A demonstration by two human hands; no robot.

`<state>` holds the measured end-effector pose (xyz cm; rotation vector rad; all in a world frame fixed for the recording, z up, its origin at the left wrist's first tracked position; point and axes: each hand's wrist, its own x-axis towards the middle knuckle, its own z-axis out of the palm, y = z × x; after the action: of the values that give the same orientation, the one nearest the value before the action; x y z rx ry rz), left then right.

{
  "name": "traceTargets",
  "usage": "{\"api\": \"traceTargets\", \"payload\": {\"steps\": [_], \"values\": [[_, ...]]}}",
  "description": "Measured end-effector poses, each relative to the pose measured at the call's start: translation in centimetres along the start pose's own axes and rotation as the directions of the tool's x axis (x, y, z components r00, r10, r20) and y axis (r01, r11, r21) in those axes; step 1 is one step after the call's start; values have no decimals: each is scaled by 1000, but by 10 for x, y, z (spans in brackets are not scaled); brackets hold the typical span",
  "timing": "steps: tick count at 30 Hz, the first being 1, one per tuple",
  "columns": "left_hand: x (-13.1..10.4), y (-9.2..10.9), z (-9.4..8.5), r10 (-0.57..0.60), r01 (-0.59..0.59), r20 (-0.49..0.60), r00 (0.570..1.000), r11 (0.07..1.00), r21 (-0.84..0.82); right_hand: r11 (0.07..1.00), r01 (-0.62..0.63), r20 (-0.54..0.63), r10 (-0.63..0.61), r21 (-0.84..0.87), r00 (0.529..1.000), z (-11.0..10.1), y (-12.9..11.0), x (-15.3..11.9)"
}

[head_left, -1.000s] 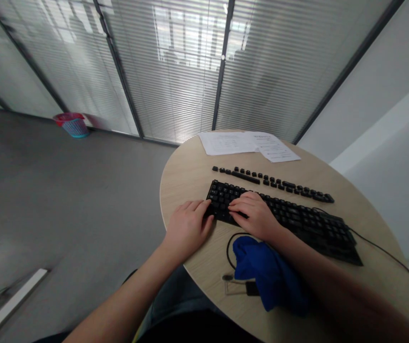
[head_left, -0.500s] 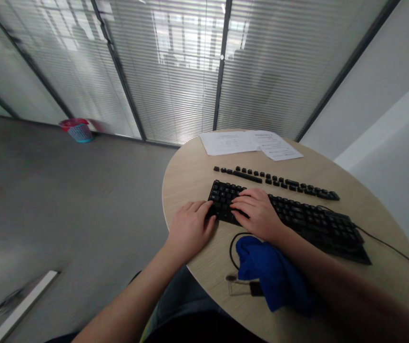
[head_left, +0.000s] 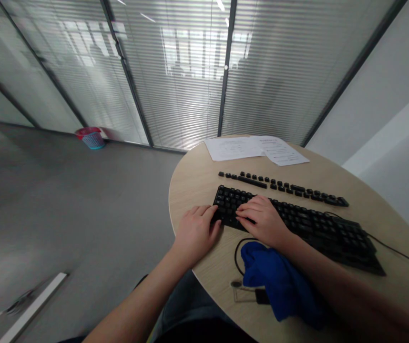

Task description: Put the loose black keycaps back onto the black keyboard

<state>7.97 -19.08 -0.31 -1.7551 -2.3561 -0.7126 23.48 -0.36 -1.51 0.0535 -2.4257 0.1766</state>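
A black keyboard [head_left: 304,224] lies across the round wooden table. My left hand [head_left: 198,231] grips its left end, thumb at the front edge and fingers over the side. Over the left part of the keys rests my right hand [head_left: 263,220]; its fingers and thumb are drawn together at the keys, and whatever they pinch is hidden. Loose black keycaps [head_left: 279,184] lie in two rows behind the keyboard, with a long space bar [head_left: 252,182] among them. A crumpled blue cloth [head_left: 279,281] sits under my right forearm.
Printed papers [head_left: 236,148] lie at the table's far edge. A thin wire-like tool [head_left: 243,301] with a dark end is beside the cloth, near a looped black cable [head_left: 238,257]. A red-and-blue basket [head_left: 93,139] stands on the floor by the glass partition.
The whole view has shifted slightly, so everything appears a little lower and further right. My right fingers have drawn closer together over the keys; my left hand keeps its place on the keyboard.
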Motion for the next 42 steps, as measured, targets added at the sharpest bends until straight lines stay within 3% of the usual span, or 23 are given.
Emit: {"api": "traceTargets", "payload": {"steps": [11, 26, 34, 42], "values": [[-1, -1, 3, -9, 9, -5, 1000, 1000, -11, 1000, 5, 96, -4, -11, 995, -6, 0, 2], [0, -1, -1, -43, 41, -30, 999, 998, -57, 998, -67, 68, 67, -4, 995, -9, -5, -1], [0, -3, 0, -94, 93, -25, 995, 995, -40, 998, 10, 240, 4, -57, 971, -5, -12, 11], [0, 0, -1, -87, 87, 1, 996, 996, -10, 1000, -11, 158, 14, -20, 987, 2, -11, 18]]}}
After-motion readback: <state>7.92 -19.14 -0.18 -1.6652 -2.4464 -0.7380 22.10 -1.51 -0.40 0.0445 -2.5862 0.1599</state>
